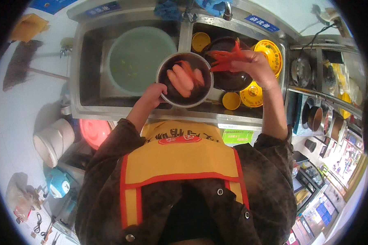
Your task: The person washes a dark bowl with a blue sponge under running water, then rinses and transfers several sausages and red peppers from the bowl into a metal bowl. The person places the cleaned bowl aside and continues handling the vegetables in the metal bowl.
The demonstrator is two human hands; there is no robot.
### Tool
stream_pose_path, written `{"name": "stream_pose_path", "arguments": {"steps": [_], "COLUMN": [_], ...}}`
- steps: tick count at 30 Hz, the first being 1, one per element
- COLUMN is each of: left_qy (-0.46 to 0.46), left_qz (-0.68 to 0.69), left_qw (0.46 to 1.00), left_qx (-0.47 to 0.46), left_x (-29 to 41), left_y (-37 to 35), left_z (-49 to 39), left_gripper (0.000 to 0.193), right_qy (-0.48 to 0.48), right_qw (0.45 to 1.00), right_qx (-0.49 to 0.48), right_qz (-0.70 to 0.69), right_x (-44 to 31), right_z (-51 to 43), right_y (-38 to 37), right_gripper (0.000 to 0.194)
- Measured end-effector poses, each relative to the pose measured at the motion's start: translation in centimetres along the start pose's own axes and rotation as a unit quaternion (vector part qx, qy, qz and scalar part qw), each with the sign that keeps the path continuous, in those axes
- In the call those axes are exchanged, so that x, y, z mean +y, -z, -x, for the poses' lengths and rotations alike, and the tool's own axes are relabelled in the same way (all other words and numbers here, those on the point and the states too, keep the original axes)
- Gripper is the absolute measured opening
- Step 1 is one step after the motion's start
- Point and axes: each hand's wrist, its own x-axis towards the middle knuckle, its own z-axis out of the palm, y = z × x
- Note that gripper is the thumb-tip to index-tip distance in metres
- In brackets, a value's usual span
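Note:
In my left hand [155, 93] is the rim of a round metal bowl [210, 87], held over the divider of a steel double sink. Several thick, pinkish-orange pieces of food [184, 78] lie in it beside some thin red peppers [190, 68]; I cannot tell what the thick pieces are. My right hand [256, 69] grips a bunch of red chili peppers [225, 58] by one end. That bunch is above a large dark basin [233, 82] in the right sink compartment, to the right of the metal bowl.
A pale green round tub [138, 61] with water stands in the left sink compartment [92, 70]. Yellow patterned bowls [253, 95] and small yellow cups [231, 101] surround the dark basin. The faucet [228, 12] is at the back, near blue cloths [167, 10].

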Motion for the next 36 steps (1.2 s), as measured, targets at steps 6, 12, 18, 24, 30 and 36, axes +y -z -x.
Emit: {"name": "stream_pose_path", "arguments": {"steps": [6, 12, 18, 24, 30, 36], "left_qy": [0.019, 0.029, 0.011, 0.025, 0.014, 0.037], "left_qz": [-0.009, 0.001, 0.008, -0.012, -0.012, 0.013], "left_qw": [1.0, 1.0, 1.0, 1.0, 1.0, 0.999], "left_qx": [-0.021, 0.004, 0.002, 0.003, 0.009, -0.015], "left_x": [0.0, 0.4, 0.2, 0.0, -0.3, -0.9], "left_y": [0.0, -0.4, -0.3, 0.1, 0.3, 1.3], "left_z": [-0.2, -0.2, -0.3, -0.8, -1.2, -2.2], "left_gripper": [0.009, 0.021, 0.019, 0.018, 0.016, 0.016], "right_qy": [-0.023, -0.088, -0.088, 0.075, 0.085, 0.128], "right_qw": [0.993, 0.984, 0.976, 0.913, 0.915, 0.919], "right_qx": [-0.068, -0.126, -0.143, -0.08, -0.048, 0.023], "right_qz": [-0.093, -0.089, 0.141, 0.392, 0.391, 0.371], "right_x": [-1.8, 2.2, 5.4, 4.6, 3.7, 4.3], "right_z": [-0.4, -4.1, -6.3, -4.3, -3.8, -2.9], "right_y": [-1.4, -6.3, -10.6, -12.9, -12.2, -10.3], "right_gripper": [0.029, 0.028, 0.044, 0.059, 0.058, 0.025]}}
